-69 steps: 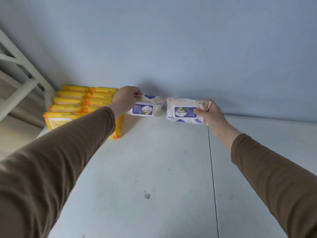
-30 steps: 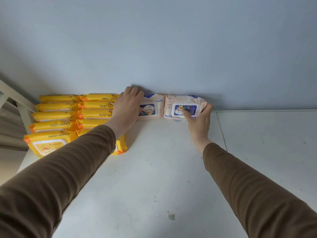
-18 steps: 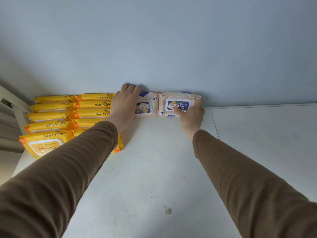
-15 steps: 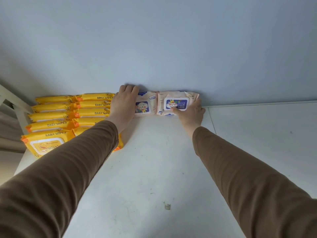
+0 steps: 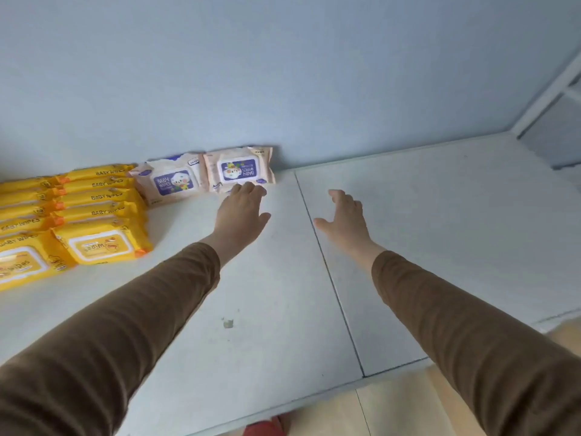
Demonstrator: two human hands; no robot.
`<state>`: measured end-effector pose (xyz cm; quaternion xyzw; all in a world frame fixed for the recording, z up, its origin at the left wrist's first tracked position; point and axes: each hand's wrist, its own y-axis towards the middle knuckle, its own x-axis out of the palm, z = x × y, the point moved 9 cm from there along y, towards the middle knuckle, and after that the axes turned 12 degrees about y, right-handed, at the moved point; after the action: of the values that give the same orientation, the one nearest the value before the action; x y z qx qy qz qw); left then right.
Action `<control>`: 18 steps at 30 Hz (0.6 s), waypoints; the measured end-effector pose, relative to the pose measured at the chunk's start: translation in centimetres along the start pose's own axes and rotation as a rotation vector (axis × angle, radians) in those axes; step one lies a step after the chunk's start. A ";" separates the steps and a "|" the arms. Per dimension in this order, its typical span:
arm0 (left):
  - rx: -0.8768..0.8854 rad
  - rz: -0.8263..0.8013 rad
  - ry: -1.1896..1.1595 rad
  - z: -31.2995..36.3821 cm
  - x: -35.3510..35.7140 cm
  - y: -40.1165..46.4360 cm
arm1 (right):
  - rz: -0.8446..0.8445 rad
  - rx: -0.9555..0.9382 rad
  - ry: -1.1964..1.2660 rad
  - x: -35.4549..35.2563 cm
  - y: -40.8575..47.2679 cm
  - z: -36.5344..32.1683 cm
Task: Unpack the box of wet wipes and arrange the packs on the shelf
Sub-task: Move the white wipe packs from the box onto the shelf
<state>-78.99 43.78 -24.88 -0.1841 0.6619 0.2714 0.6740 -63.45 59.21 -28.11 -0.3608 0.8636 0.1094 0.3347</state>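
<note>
Two pale pink packs of baby wipes lean side by side against the blue back wall: the left pink pack (image 5: 171,182) and the right pink pack (image 5: 239,169). Yellow baby wipes packs (image 5: 94,212) fill two rows at the far left of the white shelf (image 5: 257,294). My left hand (image 5: 240,212) hovers open just in front of the right pink pack, fingertips near its lower edge. My right hand (image 5: 344,217) is open over the bare shelf, to the right of the packs and holding nothing.
A seam (image 5: 327,272) runs front to back between two shelf panels. A white frame post (image 5: 547,96) rises at the back right. The shelf's front edge is at the bottom, with a wooden floor (image 5: 399,410) and a red object (image 5: 267,427) below.
Both hands have let go of the pink packs and drawn back. My left hand has shifted right, my right hand farther right. The view has swung to the right.
</note>
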 end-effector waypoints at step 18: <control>0.403 -0.087 -0.236 51.6 3.4 -18.6 | 0.019 0.089 -0.166 -34.0 -29.3 33.3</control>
<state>-26.88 60.98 -27.42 -0.0414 0.6108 0.1242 0.7809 -8.92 71.32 -29.23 -0.3269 0.8403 0.1040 0.4199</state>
